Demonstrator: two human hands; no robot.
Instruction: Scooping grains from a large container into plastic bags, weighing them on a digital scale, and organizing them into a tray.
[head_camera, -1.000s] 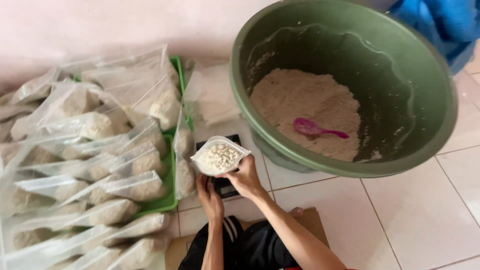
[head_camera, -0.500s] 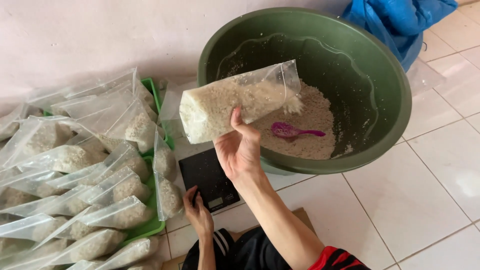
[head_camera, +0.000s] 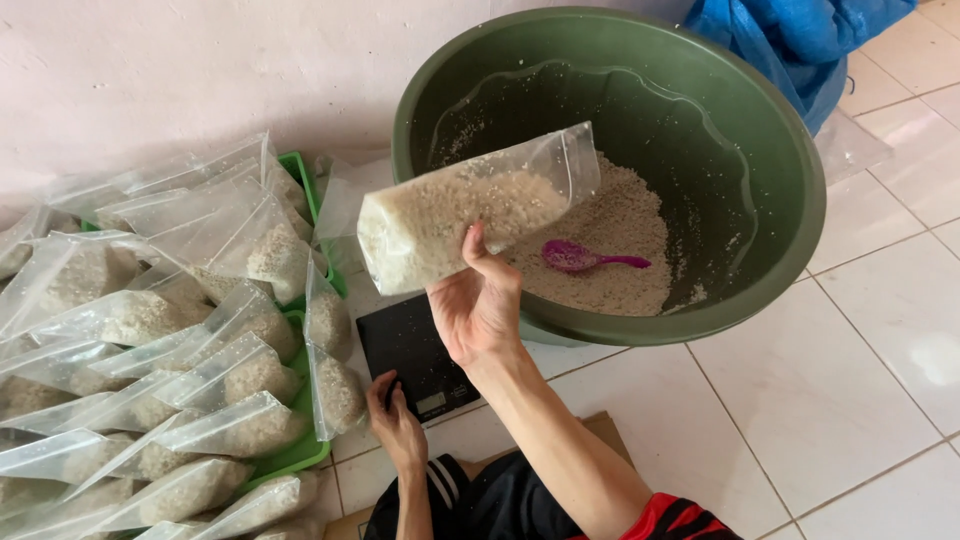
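We see a clear plastic bag (head_camera: 470, 215), filled with pale, crumbly grains for more than half of its length. It is lifted in the air and lies almost on its side, with the full bottom end pointing left and the empty open end tilted a little up over the near-left rim of the big green basin (head_camera: 800, 250).

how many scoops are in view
1: a purple scoop lying on the grain inside the green basin, beyond the filled bag held up by the right hand. Others could be buried or hidden.
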